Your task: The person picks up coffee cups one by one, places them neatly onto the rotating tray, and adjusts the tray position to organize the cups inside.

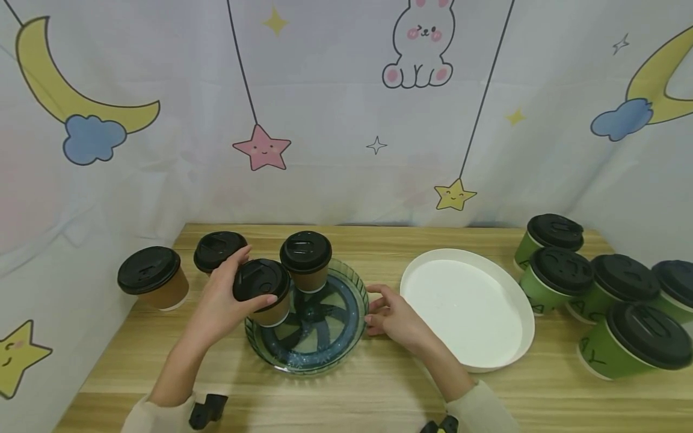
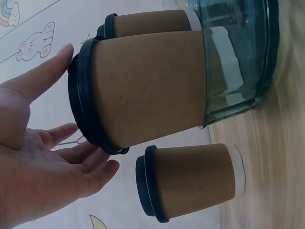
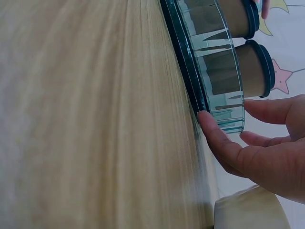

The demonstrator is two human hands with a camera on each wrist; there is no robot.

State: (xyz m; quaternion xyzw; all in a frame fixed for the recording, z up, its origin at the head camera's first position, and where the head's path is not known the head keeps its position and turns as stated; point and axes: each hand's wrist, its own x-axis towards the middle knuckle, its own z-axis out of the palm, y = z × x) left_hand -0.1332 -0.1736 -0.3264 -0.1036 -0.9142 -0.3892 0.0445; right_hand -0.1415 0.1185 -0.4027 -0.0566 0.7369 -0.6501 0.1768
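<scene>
Brown cup [image 1: 263,291] is upright, black lid on, inside the left part of the clear fluted dish [image 1: 319,346], lower end below the rim; can't tell whether its base bears on the dish floor. Left hand [image 1: 219,304] grasps it at the lid: thumb on one side of the lid edge, fingers round the other, palm off the cardboard. Right hand [image 1: 397,319] is on the dish's right side, fingers bent and holding the wall, one tip low by the base, another up at the rim. Dish sits flat on the tabletop [image 1: 357,403], swirl pattern showing in its floor. Second brown cup [image 1: 305,261] stands in the back of the dish, just beside the grasped one, upright, lidded. Two more lidded brown cups are outside the dish: rear one [image 1: 219,249] behind the left hand, partly hidden by it, and far-left one [image 1: 154,279] near the tabletop's left edge. White round tray [image 1: 468,310] lies right of the dish, apart from it, partly behind the right forearm. Beyond that, far right, five green cups [image 1: 557,276] clustered, all black-lidded, dark marks on some sides. Light sleeves on both arms, black mount [image 1: 208,412] at the left wrist. Printed backdrop [image 1: 335,180] hangs behind: moons, stars, clouds, a rabbit.
</scene>
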